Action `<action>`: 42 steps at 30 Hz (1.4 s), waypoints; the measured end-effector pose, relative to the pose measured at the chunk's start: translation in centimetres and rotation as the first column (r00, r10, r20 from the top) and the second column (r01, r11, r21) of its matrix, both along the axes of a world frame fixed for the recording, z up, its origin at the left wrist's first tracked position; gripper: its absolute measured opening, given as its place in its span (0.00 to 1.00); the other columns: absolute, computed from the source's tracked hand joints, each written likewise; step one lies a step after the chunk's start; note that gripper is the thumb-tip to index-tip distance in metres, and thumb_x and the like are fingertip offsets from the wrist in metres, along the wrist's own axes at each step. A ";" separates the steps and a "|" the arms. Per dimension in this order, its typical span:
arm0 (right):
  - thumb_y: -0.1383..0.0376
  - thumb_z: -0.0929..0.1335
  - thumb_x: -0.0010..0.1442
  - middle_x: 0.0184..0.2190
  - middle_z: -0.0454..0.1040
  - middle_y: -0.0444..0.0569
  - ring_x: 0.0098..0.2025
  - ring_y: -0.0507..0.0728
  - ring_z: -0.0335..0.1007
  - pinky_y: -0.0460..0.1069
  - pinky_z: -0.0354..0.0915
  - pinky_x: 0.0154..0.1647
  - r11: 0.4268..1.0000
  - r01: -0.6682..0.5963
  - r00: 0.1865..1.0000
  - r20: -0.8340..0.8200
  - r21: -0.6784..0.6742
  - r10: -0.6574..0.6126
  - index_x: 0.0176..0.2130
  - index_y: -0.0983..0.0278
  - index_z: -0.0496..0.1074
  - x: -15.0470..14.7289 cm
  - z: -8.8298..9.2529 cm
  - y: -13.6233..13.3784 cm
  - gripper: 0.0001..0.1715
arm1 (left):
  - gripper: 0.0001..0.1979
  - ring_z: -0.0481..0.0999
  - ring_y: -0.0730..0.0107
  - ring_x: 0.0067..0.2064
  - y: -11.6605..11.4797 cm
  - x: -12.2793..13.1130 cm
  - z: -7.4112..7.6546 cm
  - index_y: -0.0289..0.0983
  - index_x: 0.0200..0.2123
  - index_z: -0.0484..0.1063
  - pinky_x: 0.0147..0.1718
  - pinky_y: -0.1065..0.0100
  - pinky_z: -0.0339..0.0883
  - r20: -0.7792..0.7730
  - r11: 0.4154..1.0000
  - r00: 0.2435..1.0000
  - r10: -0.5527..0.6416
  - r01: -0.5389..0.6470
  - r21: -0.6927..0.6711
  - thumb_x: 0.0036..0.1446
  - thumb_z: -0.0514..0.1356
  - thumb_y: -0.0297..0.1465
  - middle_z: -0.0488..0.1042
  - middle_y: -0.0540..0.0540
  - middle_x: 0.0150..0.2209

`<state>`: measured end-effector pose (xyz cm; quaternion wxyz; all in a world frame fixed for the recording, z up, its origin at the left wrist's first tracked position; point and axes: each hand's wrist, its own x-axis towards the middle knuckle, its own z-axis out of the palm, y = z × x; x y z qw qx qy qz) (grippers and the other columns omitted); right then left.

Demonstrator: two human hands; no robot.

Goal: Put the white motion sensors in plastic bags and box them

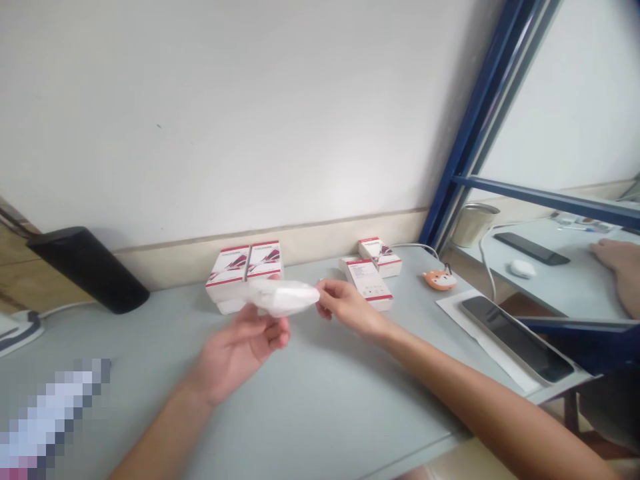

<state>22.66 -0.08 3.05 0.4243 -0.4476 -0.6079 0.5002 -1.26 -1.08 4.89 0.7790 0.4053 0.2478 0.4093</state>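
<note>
A white, soft-looking packet (286, 298) hangs above the grey table, blurred, so its exact kind is unclear. My left hand (245, 347) grips it from below at its left part, fingers curled under it. At the packet's right end my right hand (345, 303) pinches the tip between thumb and fingers. Behind the packet, white and red printed boxes (227, 267) stand side by side, partly covered by it. More such boxes (369, 283) lie just behind my right hand, one leaning against another.
A black cylinder-like object (93, 267) stands at the left by the wall. On the right lie an orange animal-faced case (440, 279) and a phone (517, 339) on white paper. Past the blue frame (467, 127), another person's hand (617, 257) rests near a dark phone (531, 248).
</note>
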 end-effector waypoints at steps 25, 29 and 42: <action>0.52 0.81 0.53 0.77 0.40 0.63 0.61 0.72 0.71 0.63 0.74 0.54 0.712 -0.220 0.821 0.521 0.667 -0.234 0.76 0.49 0.43 1.8 0.6 0.6 0.67 | 0.27 0.76 0.52 0.60 2.7 7.0 2.5 0.42 0.59 0.73 0.55 0.60 0.72 -0.421 0.959 0.895 0.150 -0.028 0.283 0.58 0.70 0.40 0.79 0.42 0.55; 0.51 0.79 0.54 0.72 0.51 0.61 0.70 0.69 0.61 0.63 0.68 0.65 0.585 0.261 0.814 0.151 0.768 -0.561 0.76 0.53 0.43 5.5 2.5 2.1 0.66 | 0.26 0.79 0.53 0.50 5.7 11.4 4.8 0.37 0.58 0.69 0.47 0.57 0.73 -0.342 0.871 0.907 0.246 -0.052 0.489 0.65 0.54 0.46 0.78 0.38 0.47; 0.42 0.76 0.53 0.70 0.54 0.67 0.74 0.71 0.51 0.66 0.52 0.75 0.462 0.850 0.513 -0.198 0.254 -0.835 0.73 0.63 0.49 10.1 2.7 5.0 0.64 | 0.27 0.74 0.43 0.60 4.2 19.2 -2.1 0.42 0.59 0.68 0.57 0.49 0.67 -0.689 0.711 0.486 0.538 0.177 0.680 0.58 0.66 0.39 0.68 0.35 0.63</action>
